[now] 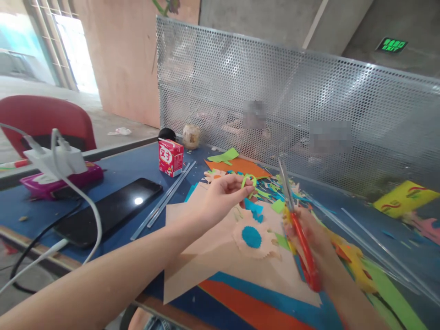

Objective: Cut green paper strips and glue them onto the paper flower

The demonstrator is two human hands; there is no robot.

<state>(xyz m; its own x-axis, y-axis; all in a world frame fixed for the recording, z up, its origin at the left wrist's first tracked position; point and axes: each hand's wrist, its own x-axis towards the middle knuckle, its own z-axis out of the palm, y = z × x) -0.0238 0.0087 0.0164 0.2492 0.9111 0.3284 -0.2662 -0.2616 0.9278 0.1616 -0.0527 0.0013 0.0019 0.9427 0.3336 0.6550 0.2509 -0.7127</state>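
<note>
Over the desk (137, 176) | my left hand (220, 195) pinches a green strip (248, 179) | right hand (311, 238) closed round red scissors (299, 229), blades open (blurred) | blue-centred flower (254, 238) cut out; scraps (271, 190) remain.

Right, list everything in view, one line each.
green strip: one, green, curled in the left fingertips
scissors: one, red handles, in the right hand
flower: one, peach with blue centre, on the peach sheet
peach sheet: one, peach, table front
scraps: many, mixed colours, behind the hands
orange sheet: one, orange, by the mesh screen
carton: one, red, table back
phone: one, black, table left
charger: one, white, on a pink case
glue sticks: two, clear, beside the phone
chair: one, red, far left
left hand: one
right hand: one, blurred
</note>
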